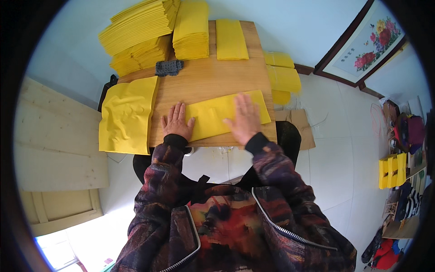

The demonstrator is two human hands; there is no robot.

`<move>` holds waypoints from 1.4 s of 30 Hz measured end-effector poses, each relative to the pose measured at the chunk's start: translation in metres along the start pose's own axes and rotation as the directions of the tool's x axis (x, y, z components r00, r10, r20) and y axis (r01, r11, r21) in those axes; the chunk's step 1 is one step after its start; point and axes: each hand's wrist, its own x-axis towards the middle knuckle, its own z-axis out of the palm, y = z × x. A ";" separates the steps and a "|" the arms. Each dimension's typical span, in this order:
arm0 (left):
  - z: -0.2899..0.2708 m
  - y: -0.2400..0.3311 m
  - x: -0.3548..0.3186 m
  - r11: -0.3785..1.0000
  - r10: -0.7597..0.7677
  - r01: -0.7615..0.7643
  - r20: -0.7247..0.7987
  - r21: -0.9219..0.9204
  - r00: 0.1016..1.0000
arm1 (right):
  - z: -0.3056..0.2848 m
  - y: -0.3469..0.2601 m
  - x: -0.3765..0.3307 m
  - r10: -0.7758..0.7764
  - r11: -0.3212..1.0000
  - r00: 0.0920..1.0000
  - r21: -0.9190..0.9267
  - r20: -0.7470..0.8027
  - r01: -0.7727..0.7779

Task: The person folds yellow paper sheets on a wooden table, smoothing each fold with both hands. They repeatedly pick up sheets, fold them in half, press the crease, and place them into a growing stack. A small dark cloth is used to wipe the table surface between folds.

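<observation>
A folded strip of yellow paper (209,117) lies slantwise near the front edge of the wooden table (235,77). My left hand (177,123) rests flat at its left end, fingers spread, partly on the bare wood. Toward the strip's right end, my right hand (245,119) is stretched out palm down over the paper. Its fingers are slightly smeared by motion, and whether it presses or hovers I cannot tell. Neither hand grips anything. To the left, a wider yellow sheet or pile of sheets (128,119), wrinkled on top, hangs over the table's front edge.
Tall stacks of folded yellow paper (136,31) stand at the back left, beside another stack (190,34) and a thinner one (231,41). A grey knitted piece (168,68) lies before them. More yellow bundles (284,78) and brown cardboard (302,129) are right of the table.
</observation>
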 end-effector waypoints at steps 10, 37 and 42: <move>0.001 -0.002 0.001 1.000 -0.003 0.003 0.022 -0.024 1.000 | -0.013 0.055 -0.015 0.069 0.992 0.992 -0.110 0.109 -0.057; -0.008 -0.005 -0.028 0.988 0.148 -0.147 0.017 -0.037 0.989 | 0.009 0.001 0.023 -0.114 0.989 0.986 -0.079 0.124 0.124; -0.024 -0.036 -0.037 0.999 0.013 -0.010 0.083 -0.030 0.996 | 0.012 0.001 0.023 -0.103 0.993 0.989 -0.051 0.109 0.109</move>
